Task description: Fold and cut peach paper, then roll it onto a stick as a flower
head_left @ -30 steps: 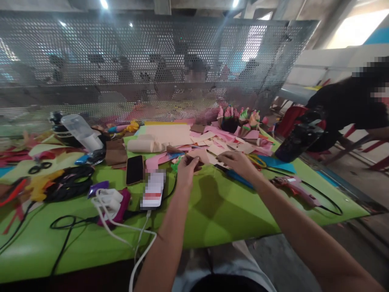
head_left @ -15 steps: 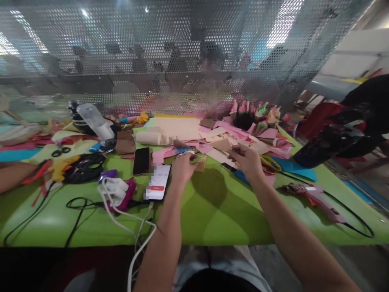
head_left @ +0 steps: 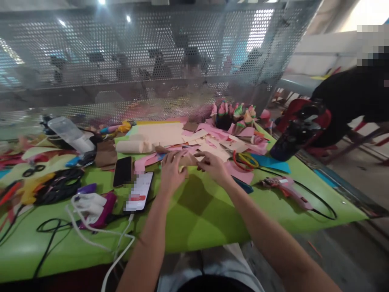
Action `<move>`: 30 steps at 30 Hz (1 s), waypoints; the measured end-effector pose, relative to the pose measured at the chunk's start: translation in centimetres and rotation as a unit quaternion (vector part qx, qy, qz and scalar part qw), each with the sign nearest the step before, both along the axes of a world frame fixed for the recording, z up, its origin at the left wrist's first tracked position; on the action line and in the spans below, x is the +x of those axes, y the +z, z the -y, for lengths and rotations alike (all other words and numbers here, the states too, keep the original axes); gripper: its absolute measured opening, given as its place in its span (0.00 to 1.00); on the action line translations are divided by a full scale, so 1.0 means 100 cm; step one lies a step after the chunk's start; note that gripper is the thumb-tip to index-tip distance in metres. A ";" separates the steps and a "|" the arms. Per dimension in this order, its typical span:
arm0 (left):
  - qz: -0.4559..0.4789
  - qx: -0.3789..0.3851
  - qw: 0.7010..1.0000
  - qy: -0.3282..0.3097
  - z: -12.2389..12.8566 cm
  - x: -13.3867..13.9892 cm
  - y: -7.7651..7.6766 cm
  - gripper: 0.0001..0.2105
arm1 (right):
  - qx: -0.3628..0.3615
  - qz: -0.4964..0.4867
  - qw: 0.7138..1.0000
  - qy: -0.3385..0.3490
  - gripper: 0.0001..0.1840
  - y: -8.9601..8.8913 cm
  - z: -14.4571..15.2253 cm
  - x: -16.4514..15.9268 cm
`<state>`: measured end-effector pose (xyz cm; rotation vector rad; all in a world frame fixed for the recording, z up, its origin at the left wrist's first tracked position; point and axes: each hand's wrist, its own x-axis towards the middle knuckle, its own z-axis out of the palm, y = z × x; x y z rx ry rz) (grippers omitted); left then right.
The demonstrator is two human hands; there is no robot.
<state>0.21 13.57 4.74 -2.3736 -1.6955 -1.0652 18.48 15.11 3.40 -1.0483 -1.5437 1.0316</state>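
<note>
A small piece of tan paper (head_left: 189, 159) spans the gap between my two hands, held just above the green table. My left hand (head_left: 172, 169) grips its left side, fingers over the far side and thumb toward me. At the paper's right end, my right hand (head_left: 213, 165) pinches with thumb and fingertips. Behind the hands lie pink and cream paper strips (head_left: 206, 140) in a loose heap. A dark blue object (head_left: 242, 184) lies under my right forearm, partly hidden.
To the left are a lit phone (head_left: 139, 190), a dark phone (head_left: 122, 172), a magenta power adapter (head_left: 105, 211) with white cables and black-handled scissors (head_left: 34, 170). A pink glue gun (head_left: 285, 188) and dark bottle (head_left: 296, 134) stand right. Paper cones (head_left: 234, 115) sit behind; a person bends at right.
My right hand has come in toward my left, and both now meet at the tan paper. The camera view has turned to the right.
</note>
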 end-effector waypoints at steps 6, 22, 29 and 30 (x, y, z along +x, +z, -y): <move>-0.075 -0.079 0.993 -0.045 0.003 0.010 -0.007 0.23 | 0.002 -0.004 0.999 0.050 0.14 0.009 0.005 -0.005; 0.505 -0.180 0.838 -0.102 -0.003 0.004 -0.004 0.13 | -0.163 0.585 0.784 -0.126 0.15 0.032 -0.008 0.070; 0.587 -0.234 0.769 -0.094 0.007 0.012 -0.002 0.16 | -0.165 0.591 0.778 -0.138 0.19 0.029 -0.010 0.068; 0.586 -0.237 0.769 -0.099 0.008 0.013 -0.002 0.16 | -0.166 0.591 0.778 -0.137 0.20 0.029 -0.010 0.067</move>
